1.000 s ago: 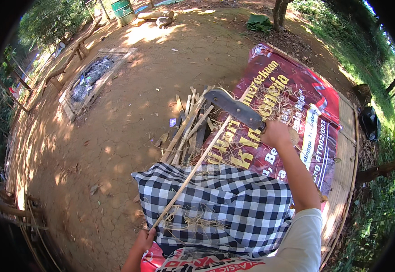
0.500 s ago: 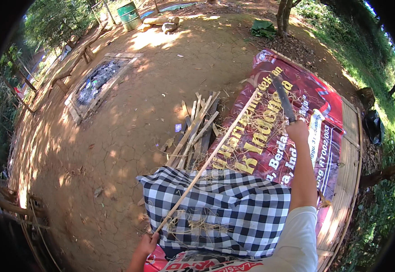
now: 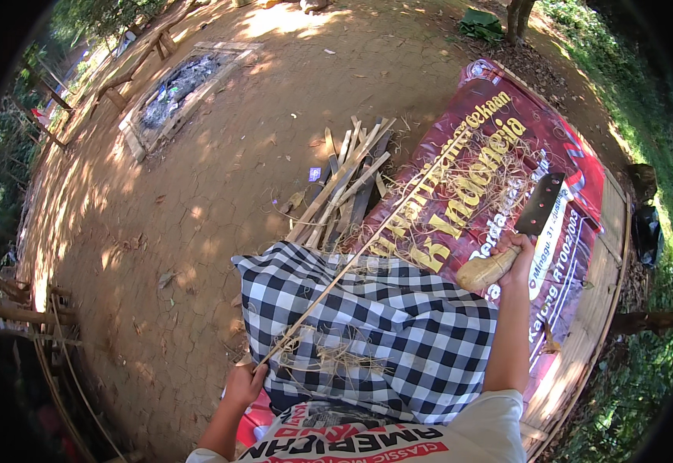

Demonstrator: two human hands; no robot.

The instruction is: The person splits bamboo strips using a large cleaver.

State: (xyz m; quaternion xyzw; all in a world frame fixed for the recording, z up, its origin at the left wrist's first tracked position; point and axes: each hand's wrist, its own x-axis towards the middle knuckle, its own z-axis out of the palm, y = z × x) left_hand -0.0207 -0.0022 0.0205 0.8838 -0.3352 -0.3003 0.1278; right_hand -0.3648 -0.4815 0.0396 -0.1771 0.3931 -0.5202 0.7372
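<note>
My left hand (image 3: 245, 383) is closed around the near end of a long, thin bamboo strip (image 3: 328, 288). The strip slants across the black-and-white checkered cloth (image 3: 421, 339) over my lap and reaches far over the red printed banner (image 3: 448, 135). Over the banner's right side, my right hand (image 3: 515, 258) grips a knife by its thick pale wooden handle (image 3: 481, 270). Its broad dark blade (image 3: 542, 204), dotted with small holes, points away from me and stands apart from the strip. Curly bamboo shavings (image 3: 467, 197) litter the banner, and some lie on the cloth.
Split bamboo sticks (image 3: 344, 189) are piled on the ground left of the banner. The banner covers a bamboo-slat platform (image 3: 600, 282). A framed ash pit (image 3: 178, 89) lies at far left, a wooden railing (image 3: 132, 69) beyond it. At right sits a black plastic bag (image 3: 647, 235).
My right hand has drawn nearer and turned the knife, so the handle now shows. The strip has turned to a thinner side. My view has tilted down, losing the green drum.
</note>
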